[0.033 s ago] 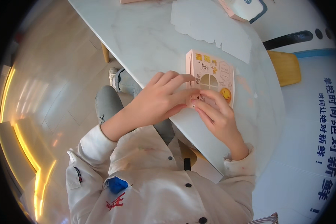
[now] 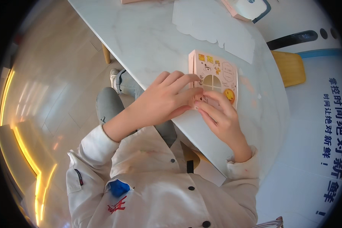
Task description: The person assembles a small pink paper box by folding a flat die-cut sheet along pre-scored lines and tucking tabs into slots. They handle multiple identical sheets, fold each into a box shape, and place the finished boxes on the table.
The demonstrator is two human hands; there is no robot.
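Observation:
A flat pink cardboard box (image 2: 216, 68) lies on the marble-look table, with a round pale window, small drawings and a yellow round figure on its top. My left hand (image 2: 169, 93) reaches over its near left corner, thumb and fingers closed on the edge there. Right beside those fingertips, my right hand (image 2: 220, 116) pinches the same near edge, its fingers bent. The fingertips of both hands meet at the corner and hide the fold of card between them.
On the table (image 2: 140, 34) a large white paper sheet with a ragged edge (image 2: 212, 26) lies beyond the box. Another pink box (image 2: 235, 11) stands at the far right, by a white and blue item. A wooden chair (image 2: 288, 68) is past the right edge.

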